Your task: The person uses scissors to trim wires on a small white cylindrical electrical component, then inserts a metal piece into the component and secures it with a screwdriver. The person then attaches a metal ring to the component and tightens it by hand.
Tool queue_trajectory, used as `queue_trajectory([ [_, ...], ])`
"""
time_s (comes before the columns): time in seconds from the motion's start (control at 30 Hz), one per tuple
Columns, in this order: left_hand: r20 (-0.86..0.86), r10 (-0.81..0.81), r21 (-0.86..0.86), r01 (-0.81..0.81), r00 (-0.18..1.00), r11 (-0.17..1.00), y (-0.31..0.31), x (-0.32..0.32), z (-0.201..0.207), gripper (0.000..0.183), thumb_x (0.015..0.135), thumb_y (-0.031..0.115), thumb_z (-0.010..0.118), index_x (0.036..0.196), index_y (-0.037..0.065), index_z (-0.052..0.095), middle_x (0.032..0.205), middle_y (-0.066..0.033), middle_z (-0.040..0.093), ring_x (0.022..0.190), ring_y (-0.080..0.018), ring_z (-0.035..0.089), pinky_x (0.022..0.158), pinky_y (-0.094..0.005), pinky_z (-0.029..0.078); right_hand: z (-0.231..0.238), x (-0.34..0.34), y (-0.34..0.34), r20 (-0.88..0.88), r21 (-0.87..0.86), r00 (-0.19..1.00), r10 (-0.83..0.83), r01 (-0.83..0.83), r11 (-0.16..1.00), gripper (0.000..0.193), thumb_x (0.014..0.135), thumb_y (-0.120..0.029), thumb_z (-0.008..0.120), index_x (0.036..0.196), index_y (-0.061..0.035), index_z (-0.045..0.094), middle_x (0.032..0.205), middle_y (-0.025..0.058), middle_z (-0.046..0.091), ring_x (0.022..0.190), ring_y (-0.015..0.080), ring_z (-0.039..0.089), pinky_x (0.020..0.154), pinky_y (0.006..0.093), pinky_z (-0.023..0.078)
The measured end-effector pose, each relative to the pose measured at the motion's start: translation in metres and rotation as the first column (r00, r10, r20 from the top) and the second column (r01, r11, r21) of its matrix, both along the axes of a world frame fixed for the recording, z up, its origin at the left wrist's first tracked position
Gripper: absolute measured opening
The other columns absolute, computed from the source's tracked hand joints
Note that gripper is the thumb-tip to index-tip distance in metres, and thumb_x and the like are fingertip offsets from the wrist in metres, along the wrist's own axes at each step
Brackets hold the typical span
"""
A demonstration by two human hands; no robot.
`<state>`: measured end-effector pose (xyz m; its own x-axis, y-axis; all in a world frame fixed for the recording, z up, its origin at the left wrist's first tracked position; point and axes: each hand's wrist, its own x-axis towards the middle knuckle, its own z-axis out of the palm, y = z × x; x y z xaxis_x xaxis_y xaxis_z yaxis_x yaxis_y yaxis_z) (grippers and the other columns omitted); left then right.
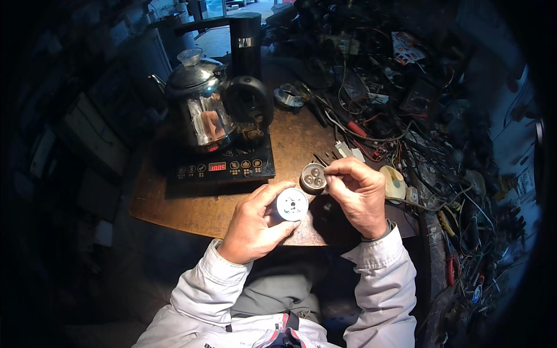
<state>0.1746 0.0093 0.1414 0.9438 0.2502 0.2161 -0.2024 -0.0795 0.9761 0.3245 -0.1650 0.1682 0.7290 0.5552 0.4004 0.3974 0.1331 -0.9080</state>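
My left hand (pixel 255 226) grips a round white lamp body (pixel 291 204), its flat circular face turned up toward me. My right hand (pixel 357 194) pinches a small dark metal ring with three shiny lenses (pixel 313 177), held just up and to the right of the white body, almost touching it. Both hands hover over the front edge of a worn brown wooden table (pixel 191 214). Grey-white jacket sleeves cover both forearms.
A steel kettle (pixel 200 107) sits on a black electric base with a red display (pixel 223 165) at the table's left. A black pillar-shaped appliance (pixel 246 49) stands behind. Tangled wires, tools and parts (pixel 406 104) crowd the right side. A round cream-coloured object (pixel 395 182) lies by my right hand.
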Motion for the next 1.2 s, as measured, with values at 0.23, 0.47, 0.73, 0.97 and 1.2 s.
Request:
queue_trajectory([
  [0.23,0.069,0.001,0.007,-0.002,0.998,1.000,0.000,0.000,-0.001,0.063,0.084,-0.008,0.083,0.143,-0.001,0.062,0.125,-0.0103,0.066,0.118,-0.0194,0.070,0.101,-0.0336,0.058,-0.007,-0.031,-0.009,-0.190,-0.015,0.973,0.133,-0.139,0.990,0.016,0.096,0.004,0.076,0.111,0.0045,0.078,0.106,0.0067,0.074,0.094,0.0106,0.072,0.083,0.0248,0.058],
  [0.47,0.068,-0.013,0.129,0.004,0.998,0.992,0.005,-0.001,-0.003,0.064,0.085,-0.011,0.083,0.144,-0.002,0.060,0.131,-0.0072,0.062,0.119,-0.0163,0.068,0.096,-0.0293,0.062,-0.001,-0.034,-0.008,-0.124,-0.116,0.980,0.156,-0.170,0.978,0.015,0.097,0.003,0.077,0.111,0.0043,0.078,0.102,0.0067,0.072,0.088,0.0116,0.068,0.078,0.0266,0.055],
  [0.73,0.018,0.100,0.119,-0.101,0.995,0.988,-0.004,0.006,-0.005,0.061,0.084,-0.012,0.081,0.141,-0.005,0.059,0.128,-0.0101,0.066,0.115,-0.0163,0.069,0.093,-0.0284,0.062,-0.020,-0.028,0.001,-0.068,-0.118,0.994,0.086,-0.094,0.989,0.012,0.099,0.000,0.076,0.109,0.0044,0.077,0.097,0.0056,0.071,0.076,0.0089,0.068,0.066,0.0242,0.053],
  [0.97,0.000,0.118,0.123,-0.117,0.993,0.986,-0.005,0.007,-0.006,0.062,0.085,-0.013,0.081,0.141,-0.007,0.057,0.127,-0.0131,0.068,0.118,-0.0199,0.071,0.096,-0.0308,0.063,-0.025,-0.023,-0.002,-0.236,-0.056,0.961,0.145,-0.163,0.985,0.017,0.099,-0.001,0.076,0.115,0.0058,0.077,0.105,0.0072,0.073,0.081,0.0093,0.069,0.071,0.0239,0.055],
  [1.2,0.043,0.133,0.164,-0.138,0.990,0.977,-0.005,0.007,-0.010,0.062,0.085,-0.012,0.082,0.142,-0.007,0.057,0.130,-0.0144,0.067,0.119,-0.0215,0.072,0.094,-0.0310,0.064,-0.020,-0.027,-0.005,-0.105,-0.116,0.985,0.134,-0.146,0.982,0.017,0.095,0.001,0.080,0.112,0.0037,0.080,0.106,0.0086,0.075,0.089,0.0122,0.072,0.078,0.0262,0.058],
])
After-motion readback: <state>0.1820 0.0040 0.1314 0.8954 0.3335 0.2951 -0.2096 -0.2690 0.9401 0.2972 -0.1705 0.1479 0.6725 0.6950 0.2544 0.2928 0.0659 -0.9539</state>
